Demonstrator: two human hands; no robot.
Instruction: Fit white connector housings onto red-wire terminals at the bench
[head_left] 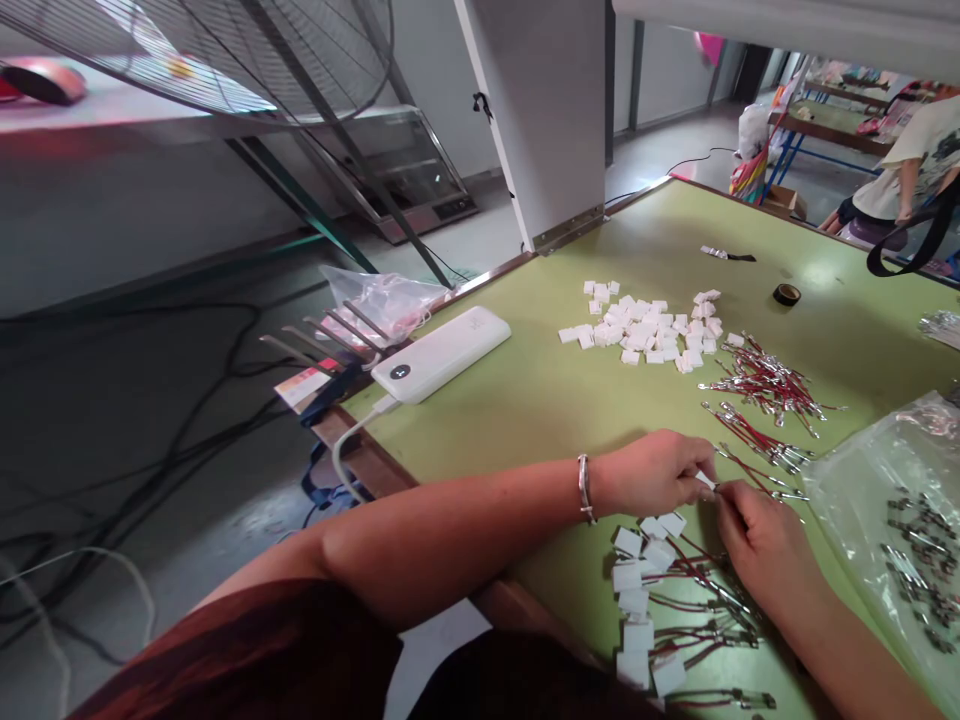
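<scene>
My left hand, with a silver bracelet at the wrist, pinches a small white plastic connector housing. Right against it, my right hand is closed, fingertips meeting the housing; what it pinches is mostly hidden. Below the hands lie white housings fitted with dark red wires, several in a rough column. Just beyond the right hand is a bundle of red wires with metal ends, and a larger pile of such wires lies behind it. Loose white housings are scattered farther back.
A white power bank with a cable lies at the table's left edge. Clear plastic bag with metal parts is at right. Black tape roll sits farther back. A fan stands left; another person is at far right.
</scene>
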